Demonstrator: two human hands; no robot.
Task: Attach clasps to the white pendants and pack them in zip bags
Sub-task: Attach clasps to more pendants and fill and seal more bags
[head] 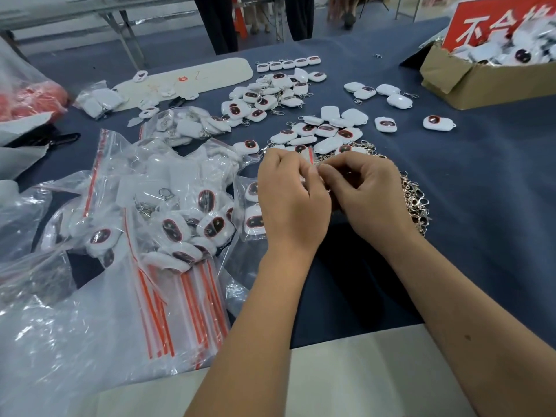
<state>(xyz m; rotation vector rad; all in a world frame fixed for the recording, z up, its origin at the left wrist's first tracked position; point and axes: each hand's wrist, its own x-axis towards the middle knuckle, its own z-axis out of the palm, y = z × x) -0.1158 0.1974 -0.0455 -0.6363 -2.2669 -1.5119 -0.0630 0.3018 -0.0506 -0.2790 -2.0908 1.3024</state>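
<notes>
At the centre of the blue table (469, 188) we see both hands meeting over a small zip bag (310, 158), whose red strip shows just above the fingertips. Our left hand (290, 197) has its fingers curled, pinching the bag's edge; our right hand (365, 191) is curled too, thumb and forefinger pinching at the same spot, though we cannot tell exactly what lies between them. Just beyond the right hand, at about three o'clock, lies a heap of metal clasps (416, 200). At twelve o'clock white pendants (323, 132) with dark red faces are scattered loose, some already with clasps on. At nine o'clock sit filled zip bags (186, 218), and at seven o'clock a stack of flat bags with red strips (183, 308). Far off at two o'clock stands a cardboard box (460, 76) holding more pendants behind a red sign (493, 22).
</notes>
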